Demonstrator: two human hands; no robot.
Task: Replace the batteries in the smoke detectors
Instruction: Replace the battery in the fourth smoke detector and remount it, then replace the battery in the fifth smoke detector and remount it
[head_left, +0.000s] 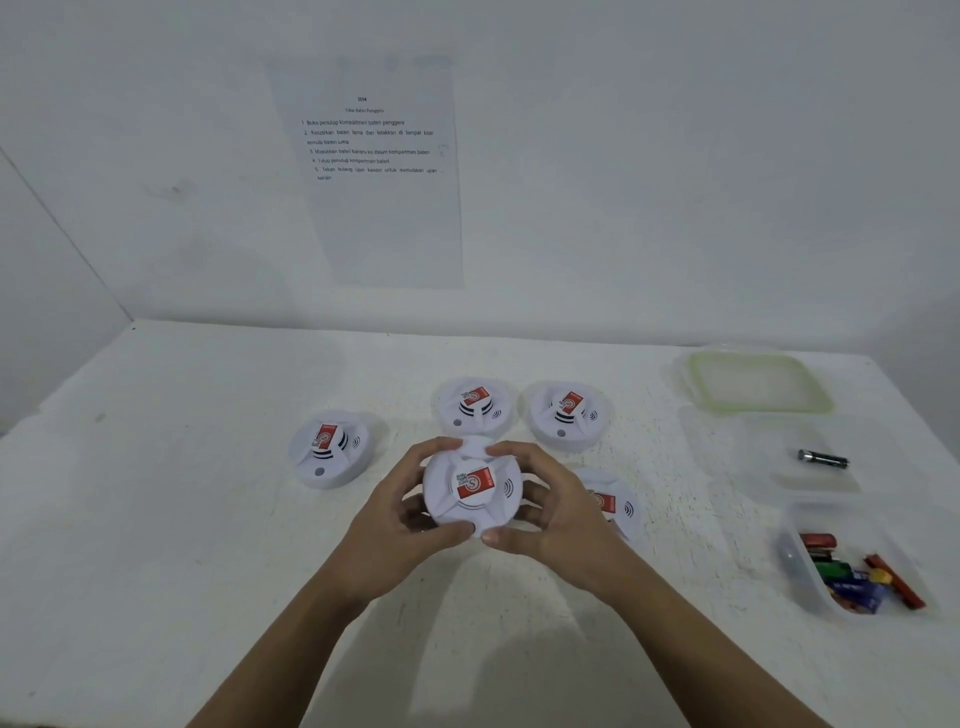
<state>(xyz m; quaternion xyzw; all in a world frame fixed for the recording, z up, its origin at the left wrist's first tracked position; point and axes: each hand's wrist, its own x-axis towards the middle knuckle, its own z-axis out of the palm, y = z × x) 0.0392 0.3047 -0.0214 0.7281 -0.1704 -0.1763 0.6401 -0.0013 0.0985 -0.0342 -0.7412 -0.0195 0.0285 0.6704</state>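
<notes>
White smoke detector (472, 491) held between both our hands, over the table (208, 519).
Our left hand (395, 530) and right hand (558, 512) curl their fingers round its rim. We judge we are opening it, so next comes a firm twist, then a reach to the battery box (857, 577) on the right.

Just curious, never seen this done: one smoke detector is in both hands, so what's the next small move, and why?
Probably turn it over to reach the battery cover. The left hand and right hand grip the smoke detector by its rim, red label facing up, and no open compartment shows.
</notes>
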